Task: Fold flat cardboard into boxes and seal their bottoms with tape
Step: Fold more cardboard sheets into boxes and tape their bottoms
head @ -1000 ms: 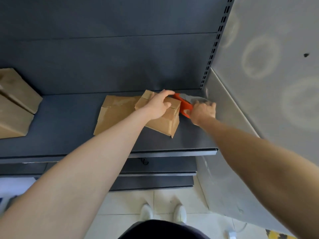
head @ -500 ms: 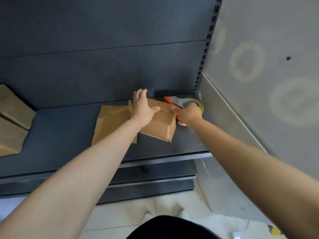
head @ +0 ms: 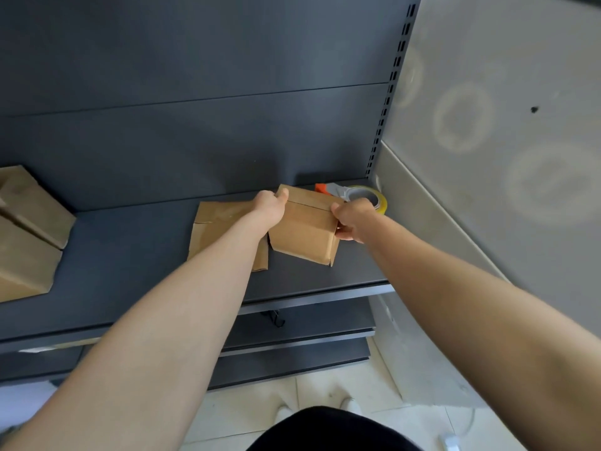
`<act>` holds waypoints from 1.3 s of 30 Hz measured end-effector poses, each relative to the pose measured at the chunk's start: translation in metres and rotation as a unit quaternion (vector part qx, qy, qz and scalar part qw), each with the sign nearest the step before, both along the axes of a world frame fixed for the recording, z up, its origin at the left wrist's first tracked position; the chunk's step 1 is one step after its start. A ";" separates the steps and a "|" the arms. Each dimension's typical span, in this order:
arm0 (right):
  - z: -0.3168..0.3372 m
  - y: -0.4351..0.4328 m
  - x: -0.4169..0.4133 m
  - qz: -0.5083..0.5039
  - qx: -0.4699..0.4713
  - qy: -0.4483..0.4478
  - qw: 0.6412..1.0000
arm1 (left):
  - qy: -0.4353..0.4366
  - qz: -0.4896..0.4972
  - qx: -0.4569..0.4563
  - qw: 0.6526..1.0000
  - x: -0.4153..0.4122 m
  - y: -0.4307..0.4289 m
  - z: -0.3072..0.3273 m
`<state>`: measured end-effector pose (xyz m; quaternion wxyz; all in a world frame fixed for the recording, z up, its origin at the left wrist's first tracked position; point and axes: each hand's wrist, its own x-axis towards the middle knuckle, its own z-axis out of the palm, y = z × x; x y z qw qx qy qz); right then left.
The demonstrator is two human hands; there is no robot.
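**Figure: Both hands holding a folded box on a shelf**

At far left, two assembled boxes [head: 29,229] lie on the dark shelf [head: 130,275]. Near the middle, a piece of flat cardboard [head: 218,226] lies on the shelf, partly covered by the left forearm. The left hand [head: 270,209] has its grip closed on the upper left corner of the cardboard box [head: 305,232], with the thumb on the top face. The box is tilted, just right of the flat cardboard; whether its lower edge rests on the shelf cannot be told. The right hand [head: 354,221] has its grip closed on the box's right edge, thumb on top and fingers curled at the side. Just behind that hand, an orange-handled tape dispenser [head: 364,194] with a yellowish roll sits in the shelf's back right corner, beside the grey wall [head: 487,157].
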<state>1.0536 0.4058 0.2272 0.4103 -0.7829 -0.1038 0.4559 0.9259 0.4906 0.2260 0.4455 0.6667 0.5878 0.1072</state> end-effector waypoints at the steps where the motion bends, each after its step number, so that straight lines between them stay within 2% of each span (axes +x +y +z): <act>1: 0.001 -0.001 -0.001 -0.009 0.004 0.014 1.000 | -0.008 0.005 -0.005 1.000 -0.001 0.000 0.001; 6: 0.011 -0.006 -0.004 -0.067 0.022 0.085 0.994 | -0.089 0.090 -0.041 0.991 -0.011 0.001 -0.003; 10: 0.017 -0.010 -0.005 -0.088 0.038 0.036 0.995 | -0.112 0.137 -0.023 0.984 -0.022 0.001 0.006; 15: 0.018 -0.006 -0.018 -0.084 0.086 0.017 0.993 | -0.163 0.104 -0.016 0.981 -0.036 0.003 0.007; 18: 0.017 0.003 -0.025 -0.094 0.130 0.044 0.986 | -0.165 0.108 0.013 0.980 -0.049 -0.001 0.008; 22: 0.015 0.012 -0.031 -0.046 0.172 0.088 0.980 | -0.174 0.144 0.044 0.973 -0.066 0.002 0.006; 29: 0.018 0.032 -0.044 0.019 0.161 0.112 0.980 | -0.167 0.209 0.084 0.960 -0.092 0.006 0.006; 39: 0.010 0.089 -0.145 0.145 0.170 0.166 0.961 | -0.168 0.313 0.144 0.923 -0.193 0.033 -0.002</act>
